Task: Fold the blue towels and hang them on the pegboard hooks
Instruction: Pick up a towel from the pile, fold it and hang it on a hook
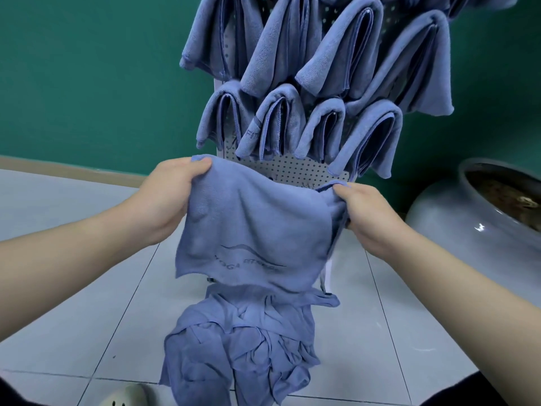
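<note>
I hold a blue towel [251, 230] spread in front of me, its printed logo facing me near the lower edge. My left hand [169, 197] grips its upper left corner and my right hand [369, 215] pinches its upper right corner. Behind it stands a white pegboard [295, 168] with several folded blue towels [307, 83] draped over its hooks in two rows. A crumpled pile of loose blue towels [243, 344] lies on the floor at the pegboard's foot, below the held towel.
A large grey ceramic pot [474, 218] sits on the floor to the right. A green wall [87, 77] rises behind the pegboard. Pale floor tiles [73, 317] spread around, and a light shoe [128, 397] shows at the bottom edge.
</note>
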Demonstrator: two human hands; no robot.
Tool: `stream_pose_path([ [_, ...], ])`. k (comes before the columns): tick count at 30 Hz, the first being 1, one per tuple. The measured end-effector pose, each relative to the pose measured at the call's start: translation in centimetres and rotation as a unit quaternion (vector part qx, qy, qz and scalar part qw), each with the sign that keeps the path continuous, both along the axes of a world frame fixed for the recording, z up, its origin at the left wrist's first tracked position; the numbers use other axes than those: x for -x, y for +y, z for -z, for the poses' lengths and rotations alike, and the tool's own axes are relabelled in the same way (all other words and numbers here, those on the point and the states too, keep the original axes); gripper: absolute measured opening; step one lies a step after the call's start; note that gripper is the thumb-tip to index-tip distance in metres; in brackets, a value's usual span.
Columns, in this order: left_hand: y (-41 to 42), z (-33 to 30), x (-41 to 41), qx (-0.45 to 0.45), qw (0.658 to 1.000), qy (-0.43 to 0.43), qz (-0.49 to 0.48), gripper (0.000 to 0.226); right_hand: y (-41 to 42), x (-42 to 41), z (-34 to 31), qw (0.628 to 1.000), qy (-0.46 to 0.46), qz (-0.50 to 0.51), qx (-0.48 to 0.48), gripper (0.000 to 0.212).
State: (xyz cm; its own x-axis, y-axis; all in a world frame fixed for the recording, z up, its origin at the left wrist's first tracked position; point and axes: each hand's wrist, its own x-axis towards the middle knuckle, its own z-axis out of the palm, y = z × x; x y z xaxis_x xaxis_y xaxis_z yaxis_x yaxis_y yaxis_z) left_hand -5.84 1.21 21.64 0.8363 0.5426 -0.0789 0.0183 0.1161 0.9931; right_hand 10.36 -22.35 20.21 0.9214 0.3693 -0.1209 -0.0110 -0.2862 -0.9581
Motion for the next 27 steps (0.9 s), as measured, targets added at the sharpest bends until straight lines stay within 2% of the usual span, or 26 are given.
stream_pose_path([
  [3,0.8,-0.4,0.2,0.092,0.996,0.009,0.003,0.026,-0.3,-0.7,-0.6,0.983,0.125,0.007,-0.131,0.019],
  [7,1.2,-0.4,0.4,0.12,0.992,0.025,0.027,0.023,-0.5,-1.3,-0.7,0.979,0.134,0.02,-0.153,0.031],
  [9,1.2,-0.3,0.3,0.115,0.992,0.042,0.039,0.027,-0.6,-1.3,-0.7,0.986,0.113,0.013,-0.119,0.03],
  [12,1.1,-0.2,0.2,0.102,0.991,0.068,0.056,0.032,-0.7,-1.0,-0.8,0.994,0.082,-0.003,-0.079,0.016],
  [15,1.1,0.3,-0.1,0.075,0.992,0.095,0.043,0.022,-0.7,-0.9,-1.0,0.995,0.07,-0.01,-0.068,0.025],
  [16,1.0,0.4,-0.2,0.048,0.991,0.114,0.044,0.026,-0.7,-0.9,-1.2,0.995,0.069,-0.007,-0.07,0.025],
  [18,0.9,0.7,-0.2,0.004,0.988,0.149,0.045,0.032,-0.9,-0.8,-1.5,0.994,0.074,0.011,-0.085,0.025],
  [20,0.8,1.0,-0.2,-0.018,0.984,0.169,0.054,0.025,-1.1,-0.7,-1.8,0.992,0.075,0.022,-0.103,0.026],
  [23,1.3,1.7,-0.1,-0.033,0.979,0.195,0.047,0.021,-1.3,-0.7,-2.3,0.98,0.103,0.025,-0.167,0.031],
  [27,2.1,2.3,-0.2,-0.039,0.975,0.212,0.06,0.03,-1.7,-1.1,-2.8,0.969,0.115,0.011,-0.217,0.037],
])
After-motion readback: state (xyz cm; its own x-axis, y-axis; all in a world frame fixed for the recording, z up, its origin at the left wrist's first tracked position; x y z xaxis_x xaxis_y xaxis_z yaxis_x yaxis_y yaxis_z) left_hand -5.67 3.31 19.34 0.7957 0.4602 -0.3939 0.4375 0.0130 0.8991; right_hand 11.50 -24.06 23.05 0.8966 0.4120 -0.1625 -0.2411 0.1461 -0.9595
